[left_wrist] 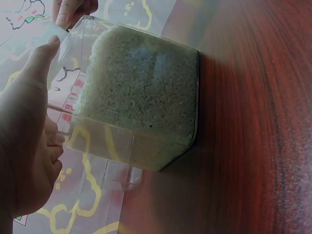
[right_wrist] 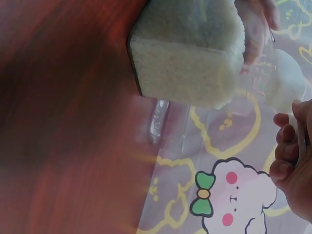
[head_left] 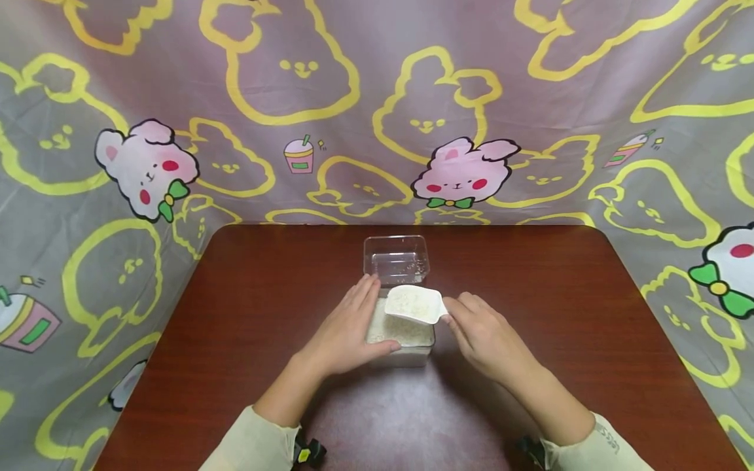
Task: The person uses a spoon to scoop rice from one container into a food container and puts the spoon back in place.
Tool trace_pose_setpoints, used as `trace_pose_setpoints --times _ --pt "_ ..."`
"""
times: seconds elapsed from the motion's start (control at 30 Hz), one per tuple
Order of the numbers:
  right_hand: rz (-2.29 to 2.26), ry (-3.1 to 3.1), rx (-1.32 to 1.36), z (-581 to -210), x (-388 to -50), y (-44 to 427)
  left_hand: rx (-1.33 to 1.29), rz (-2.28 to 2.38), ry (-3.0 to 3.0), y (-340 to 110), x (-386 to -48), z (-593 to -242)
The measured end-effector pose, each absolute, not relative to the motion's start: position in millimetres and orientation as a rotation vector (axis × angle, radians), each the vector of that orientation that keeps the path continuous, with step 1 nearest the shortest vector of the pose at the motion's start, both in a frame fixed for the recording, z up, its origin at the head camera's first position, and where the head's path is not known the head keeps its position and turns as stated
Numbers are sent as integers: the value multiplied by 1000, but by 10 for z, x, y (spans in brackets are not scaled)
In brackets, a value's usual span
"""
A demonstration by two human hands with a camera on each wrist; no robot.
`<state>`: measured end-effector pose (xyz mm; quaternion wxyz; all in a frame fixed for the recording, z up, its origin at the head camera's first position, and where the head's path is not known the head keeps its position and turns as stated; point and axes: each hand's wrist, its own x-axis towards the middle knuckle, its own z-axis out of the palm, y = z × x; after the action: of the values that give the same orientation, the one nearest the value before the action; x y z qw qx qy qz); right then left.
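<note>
Only in head view: rice inside white scoop

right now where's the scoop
In the head view, the scoop is a little right of and below centre, gripped by the right hand above the rice box, with the tub just beyond.

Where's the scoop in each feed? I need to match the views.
Head: the scoop is just right of centre, below mid-height.
Left wrist: the scoop is at upper left, pale and blurred, beside the left hand's thumb tip.
Right wrist: the scoop is near the right edge, above mid-height.
Shared landmark: the rice box.
</note>
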<state>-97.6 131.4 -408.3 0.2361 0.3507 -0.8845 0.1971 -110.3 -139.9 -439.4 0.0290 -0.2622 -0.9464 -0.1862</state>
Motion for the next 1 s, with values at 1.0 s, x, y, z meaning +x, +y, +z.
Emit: trace_pose_setpoints --times 1.0 --pt "597 -2675 912 -4170 -2106 1131 -808 -562 -2944 -1397 -1106 -4361"
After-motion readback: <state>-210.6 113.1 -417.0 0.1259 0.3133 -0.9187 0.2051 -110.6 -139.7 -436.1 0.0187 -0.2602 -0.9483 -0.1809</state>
